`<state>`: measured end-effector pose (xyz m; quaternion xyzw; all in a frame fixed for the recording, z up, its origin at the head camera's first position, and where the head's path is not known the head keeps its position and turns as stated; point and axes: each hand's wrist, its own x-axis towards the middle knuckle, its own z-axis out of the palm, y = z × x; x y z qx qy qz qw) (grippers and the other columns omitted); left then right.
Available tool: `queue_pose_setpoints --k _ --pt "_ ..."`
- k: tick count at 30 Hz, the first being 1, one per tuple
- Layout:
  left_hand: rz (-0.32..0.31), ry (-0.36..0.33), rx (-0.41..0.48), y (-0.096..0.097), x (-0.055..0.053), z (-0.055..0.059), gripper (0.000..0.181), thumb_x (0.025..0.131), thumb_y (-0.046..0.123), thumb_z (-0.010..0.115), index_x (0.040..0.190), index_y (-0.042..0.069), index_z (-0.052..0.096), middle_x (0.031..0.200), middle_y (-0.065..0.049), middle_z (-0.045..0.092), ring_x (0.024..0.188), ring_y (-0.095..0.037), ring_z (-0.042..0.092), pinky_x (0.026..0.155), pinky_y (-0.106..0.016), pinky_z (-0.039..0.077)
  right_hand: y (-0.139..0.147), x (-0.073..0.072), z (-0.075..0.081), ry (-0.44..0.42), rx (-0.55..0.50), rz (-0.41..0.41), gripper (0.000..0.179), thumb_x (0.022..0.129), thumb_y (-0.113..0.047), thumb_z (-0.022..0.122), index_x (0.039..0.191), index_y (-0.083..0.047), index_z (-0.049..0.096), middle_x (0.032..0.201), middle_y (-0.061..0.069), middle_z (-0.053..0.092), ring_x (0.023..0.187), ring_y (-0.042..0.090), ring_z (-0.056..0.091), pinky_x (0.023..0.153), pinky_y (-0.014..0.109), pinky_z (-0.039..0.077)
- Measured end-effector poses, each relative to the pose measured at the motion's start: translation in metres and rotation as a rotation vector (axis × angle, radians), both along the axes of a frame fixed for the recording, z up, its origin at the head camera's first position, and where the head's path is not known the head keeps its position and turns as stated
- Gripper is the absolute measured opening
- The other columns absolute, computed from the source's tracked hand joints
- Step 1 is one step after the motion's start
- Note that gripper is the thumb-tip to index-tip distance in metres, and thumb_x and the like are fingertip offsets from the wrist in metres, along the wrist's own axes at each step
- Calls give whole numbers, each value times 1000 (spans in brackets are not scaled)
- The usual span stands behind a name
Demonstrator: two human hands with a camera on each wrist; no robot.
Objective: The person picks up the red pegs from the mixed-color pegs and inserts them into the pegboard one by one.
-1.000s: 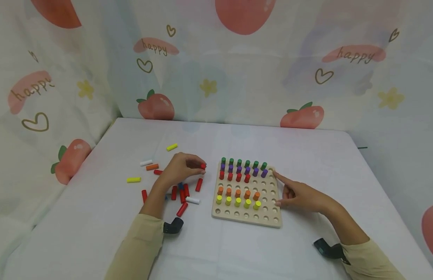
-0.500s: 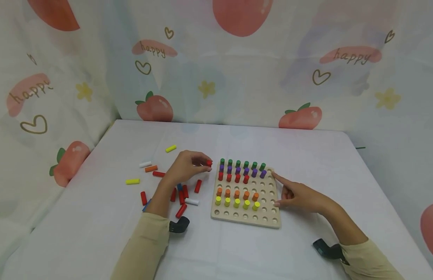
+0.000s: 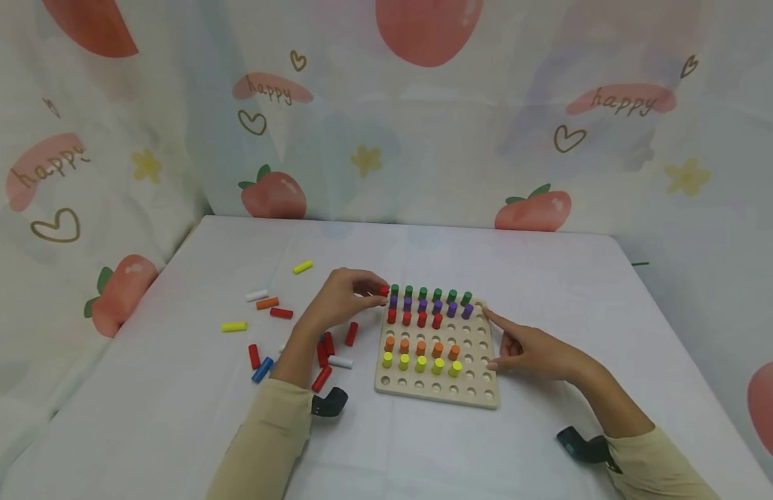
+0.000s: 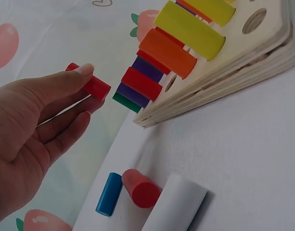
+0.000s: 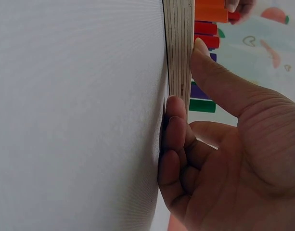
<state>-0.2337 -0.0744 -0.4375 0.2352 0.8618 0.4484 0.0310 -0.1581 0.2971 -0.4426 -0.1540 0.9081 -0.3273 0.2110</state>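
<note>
My left hand [image 3: 339, 300] pinches a red peg [image 4: 97, 88] between thumb and fingertips, close to the far left corner of a wooden pegboard [image 3: 437, 398]. Rows of upright pegs fill part of the board: green pegs [image 3: 423, 294] at the back, then purple pegs [image 3: 422, 305], red pegs [image 3: 421, 319], orange pegs [image 3: 421, 346] and yellow pegs [image 3: 420, 363]. On the board's right edge my right hand [image 3: 536, 353] keeps hold, index finger stretched to the far corner and thumb lower down. In the right wrist view its other fingers [image 5: 174, 132] curl against the board's side.
Loose pegs lie left of the board: several red ones [image 3: 321, 378], a blue peg [image 3: 262, 370], a white peg [image 3: 340, 362], an orange peg [image 3: 267, 303] and yellow ones [image 3: 234, 326]. My left forearm [image 3: 264, 434] crosses over the table beside them. A printed curtain [image 3: 436, 153] stands behind the table.
The left hand has carried the red peg rightward, up to the board's far left corner. My right hand has stayed on the board's right edge.
</note>
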Motion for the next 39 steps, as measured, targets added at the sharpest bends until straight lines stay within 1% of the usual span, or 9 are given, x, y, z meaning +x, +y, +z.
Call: queue_pose_setpoints --k 11,17,23,29,36,39 --pt "-30 19 17 16 -3 -1 25 93 17 81 116 12 77 103 7 73 96 -11 67 89 -29 55 0 0 -2 -4 -7 -4 100 89 -34 83 164 -8 24 84 3 52 77 21 49 62 29 40" --pt "-55 24 32 25 -2 0 25 92 17 82 115 11 77 102 7 74 95 -11 68 89 -31 56 1 1 -1 -13 -10 -4 99 90 -34 83 164 -8 24 84 3 53 77 21 50 62 29 41" --pt "-80 17 44 33 -2 1 25 92 16 81 116 10 76 102 6 74 95 -11 67 91 -32 55 1 1 0 6 1 2 98 90 -34 83 164 -7 24 84 2 53 77 20 50 62 29 40" --pt "-112 19 70 41 -2 2 25 93 16 80 116 9 76 102 6 74 93 -10 67 88 -27 55 1 1 0 6 1 1 98 90 -35 83 164 -7 25 84 3 53 77 20 50 62 30 40" --pt "-129 20 72 50 1 6 26 93 16 80 117 8 76 101 6 74 90 -11 66 85 -27 55 1 0 2 14 5 12 98 90 -35 82 164 -6 25 84 3 53 76 20 50 62 29 40" --pt "-129 4 76 55 2 7 25 93 16 80 116 9 76 101 6 74 89 -11 66 84 -26 55 1 1 2 10 5 10 98 90 -34 83 164 -6 24 84 3 53 76 20 50 62 29 40"
